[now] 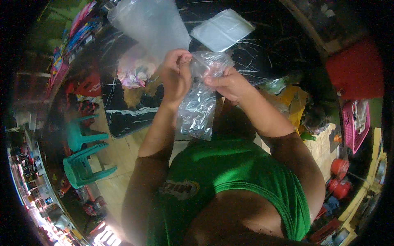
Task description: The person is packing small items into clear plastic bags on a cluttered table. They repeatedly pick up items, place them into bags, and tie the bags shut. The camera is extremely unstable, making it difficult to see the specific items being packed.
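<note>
Between my two hands is a clear plastic bag [198, 113], crinkled and shiny, hanging down in front of the green shirt. My left hand [178, 73] pinches its upper edge between thumb and fingertips. On the other side, my right hand [229, 83] grips the bunched plastic, with some of it lying over the fingers. Beyond the hands, a flat stack of clear plastic bags [223, 30] rests on the black marble-patterned table [132, 118]. A larger translucent plastic bag or sheet [150, 24] lies to its left. Near my left hand sits a crumpled pink and white bundle [137, 67].
Teal plastic chairs [78, 169] stand at the left on the tiled floor. A yellow plastic bag [294, 100] and other bags are right of the table. Farther right are a pink plastic basket [354, 132] and red round containers [339, 168].
</note>
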`<state>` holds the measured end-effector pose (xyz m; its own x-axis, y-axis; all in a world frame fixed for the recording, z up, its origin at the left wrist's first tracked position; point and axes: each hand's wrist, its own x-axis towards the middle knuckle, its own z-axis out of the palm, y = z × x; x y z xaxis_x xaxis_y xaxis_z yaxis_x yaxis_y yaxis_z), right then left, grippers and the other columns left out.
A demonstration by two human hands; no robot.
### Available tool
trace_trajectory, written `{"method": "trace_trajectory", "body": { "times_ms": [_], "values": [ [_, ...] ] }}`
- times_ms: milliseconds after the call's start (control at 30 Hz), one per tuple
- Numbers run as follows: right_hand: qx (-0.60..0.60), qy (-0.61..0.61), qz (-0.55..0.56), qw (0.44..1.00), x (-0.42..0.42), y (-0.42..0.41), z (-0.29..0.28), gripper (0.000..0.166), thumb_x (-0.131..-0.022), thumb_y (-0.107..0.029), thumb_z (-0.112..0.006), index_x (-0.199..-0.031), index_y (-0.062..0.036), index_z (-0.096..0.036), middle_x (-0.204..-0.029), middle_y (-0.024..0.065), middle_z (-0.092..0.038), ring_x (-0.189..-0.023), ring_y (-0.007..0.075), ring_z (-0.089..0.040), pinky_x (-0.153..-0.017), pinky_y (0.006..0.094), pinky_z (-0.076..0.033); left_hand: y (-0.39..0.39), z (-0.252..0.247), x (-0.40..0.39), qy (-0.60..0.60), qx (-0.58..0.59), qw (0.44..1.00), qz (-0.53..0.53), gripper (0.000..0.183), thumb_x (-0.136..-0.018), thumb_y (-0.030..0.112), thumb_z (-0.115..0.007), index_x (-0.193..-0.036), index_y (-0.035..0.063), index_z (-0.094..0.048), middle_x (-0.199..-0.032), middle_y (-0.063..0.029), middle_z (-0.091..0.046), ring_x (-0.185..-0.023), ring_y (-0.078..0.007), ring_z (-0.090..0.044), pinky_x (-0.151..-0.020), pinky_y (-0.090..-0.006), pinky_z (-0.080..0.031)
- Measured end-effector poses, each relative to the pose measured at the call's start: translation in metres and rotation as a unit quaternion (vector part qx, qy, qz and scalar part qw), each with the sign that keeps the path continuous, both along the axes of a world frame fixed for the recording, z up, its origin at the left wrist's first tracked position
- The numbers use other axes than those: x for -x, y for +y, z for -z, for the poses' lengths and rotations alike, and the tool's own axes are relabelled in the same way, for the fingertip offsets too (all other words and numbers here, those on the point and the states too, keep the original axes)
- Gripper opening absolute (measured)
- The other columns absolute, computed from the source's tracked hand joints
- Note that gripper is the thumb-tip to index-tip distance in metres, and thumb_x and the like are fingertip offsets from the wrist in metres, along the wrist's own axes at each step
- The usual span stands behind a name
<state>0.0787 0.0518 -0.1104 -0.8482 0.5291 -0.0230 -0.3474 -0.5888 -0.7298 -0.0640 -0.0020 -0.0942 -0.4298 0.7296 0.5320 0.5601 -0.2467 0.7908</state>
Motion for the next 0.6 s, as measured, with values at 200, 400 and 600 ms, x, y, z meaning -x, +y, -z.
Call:
{"method": "trace_trajectory", "body": {
  "times_ms": [200, 400, 600],
  "values": [
    [-0.041, 0.09, 0.048, 0.994, -0.006, 0.009, -0.016, 0.032, -0.066, -0.009, -0.065, -0.094, -0.001, -0.053, -0.089, 0.0067, -0.058, -0.084, 0.0174, -0.054, -0.077, 0.0298, -0.041, -0.004, -0.003, -0.004, -0.24, 0.042, 0.969, 0.049, 0.024, -0.084, 0.026, -0.049, -0.081, 0.0019, -0.05, -0.06, -0.0003, -0.047, -0.054, -0.0089, -0.042, -0.05, -0.022, -0.036],
    [-0.071, 0.092, -0.129, 0.985, -0.011, 0.003, 0.0, 0.036, -0.065, -0.01, -0.066, -0.095, -0.002, -0.048, -0.081, 0.0043, -0.055, -0.077, 0.0139, -0.054, -0.071, 0.0266, -0.042, 0.001, 0.007, 0.026, 0.211, -0.018, 0.97, -0.121, 0.019, -0.081, 0.022, -0.05, -0.081, 0.0036, -0.05, -0.067, -0.0021, -0.049, -0.055, -0.0123, -0.045, -0.048, -0.0243, -0.037],
    [-0.052, -0.005, -0.144, 0.988, -0.028, -0.002, -0.006, 0.062, -0.067, -0.024, -0.063, -0.116, 0.0039, -0.037, -0.093, 0.0111, -0.054, -0.088, 0.0186, -0.052, -0.079, 0.0276, -0.039, -0.021, -0.026, 0.048, 0.209, 0.101, 0.97, -0.075, 0.008, -0.076, 0.014, -0.051, -0.082, 0.008, -0.049, -0.07, -0.0024, -0.048, -0.064, -0.0174, -0.049, -0.05, -0.0268, -0.041]
  ]
}}
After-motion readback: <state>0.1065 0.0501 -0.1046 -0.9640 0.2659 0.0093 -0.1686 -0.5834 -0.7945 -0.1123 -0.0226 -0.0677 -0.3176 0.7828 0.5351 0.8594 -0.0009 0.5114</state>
